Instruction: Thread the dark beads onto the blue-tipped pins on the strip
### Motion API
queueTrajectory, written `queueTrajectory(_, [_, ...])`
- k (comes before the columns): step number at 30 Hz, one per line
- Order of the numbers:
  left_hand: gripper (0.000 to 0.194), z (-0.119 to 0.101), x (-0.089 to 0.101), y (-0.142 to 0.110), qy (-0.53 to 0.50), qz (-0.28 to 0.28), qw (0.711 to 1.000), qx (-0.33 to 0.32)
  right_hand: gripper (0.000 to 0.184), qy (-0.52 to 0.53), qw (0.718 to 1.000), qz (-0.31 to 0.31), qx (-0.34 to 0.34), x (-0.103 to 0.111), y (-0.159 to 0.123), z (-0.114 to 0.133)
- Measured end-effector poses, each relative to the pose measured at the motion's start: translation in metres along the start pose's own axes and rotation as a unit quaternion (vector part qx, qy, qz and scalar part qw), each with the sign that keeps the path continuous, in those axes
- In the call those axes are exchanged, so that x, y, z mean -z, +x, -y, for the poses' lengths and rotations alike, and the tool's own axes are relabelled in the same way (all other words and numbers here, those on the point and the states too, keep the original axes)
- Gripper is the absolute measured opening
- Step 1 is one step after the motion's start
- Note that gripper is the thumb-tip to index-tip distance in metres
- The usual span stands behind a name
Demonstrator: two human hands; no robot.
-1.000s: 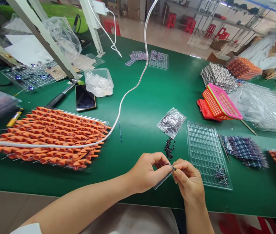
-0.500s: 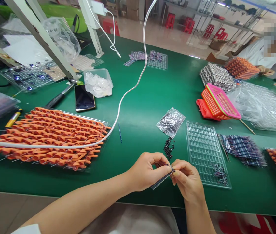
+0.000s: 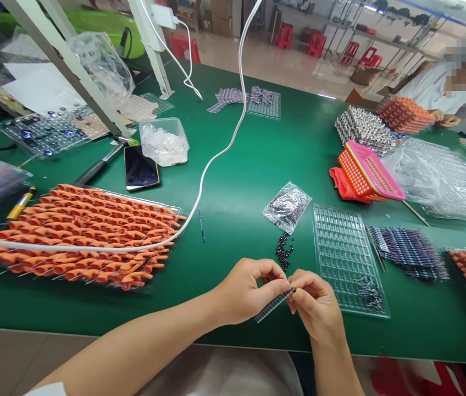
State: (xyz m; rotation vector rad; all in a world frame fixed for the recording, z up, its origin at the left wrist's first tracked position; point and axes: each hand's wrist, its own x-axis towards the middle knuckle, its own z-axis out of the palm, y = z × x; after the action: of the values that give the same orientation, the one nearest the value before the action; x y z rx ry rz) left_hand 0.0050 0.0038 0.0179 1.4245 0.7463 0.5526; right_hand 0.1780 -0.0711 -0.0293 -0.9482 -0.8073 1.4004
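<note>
Orange pieces [image 3: 84,220] lie in rows at our left, with a white cable [image 3: 227,149] crossing over them. Further right, our left hand [image 3: 245,291] grasps a dark ribbed strip [image 3: 272,309] between thumb and fingers, above the near edge of the green table [image 3: 233,220]. Black beads [image 3: 284,250] lie just beyond, near a clear bag [image 3: 287,208]. Our right hand [image 3: 316,302] pinches the strip's upper end; what small part sits between its fingertips we cannot tell. Beside it, we see a clear tray [image 3: 338,247], then stacked strips [image 3: 410,253].
</note>
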Motion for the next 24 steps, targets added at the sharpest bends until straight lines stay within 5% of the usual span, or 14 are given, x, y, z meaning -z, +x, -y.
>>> queueTrajectory(24, [0.020,0.0002,-0.0022,-0.0022,0.017,-0.002,0.998,-0.057,0.007,0.015,1.000,0.015,-0.001,0.0004,0.0002,-0.0004])
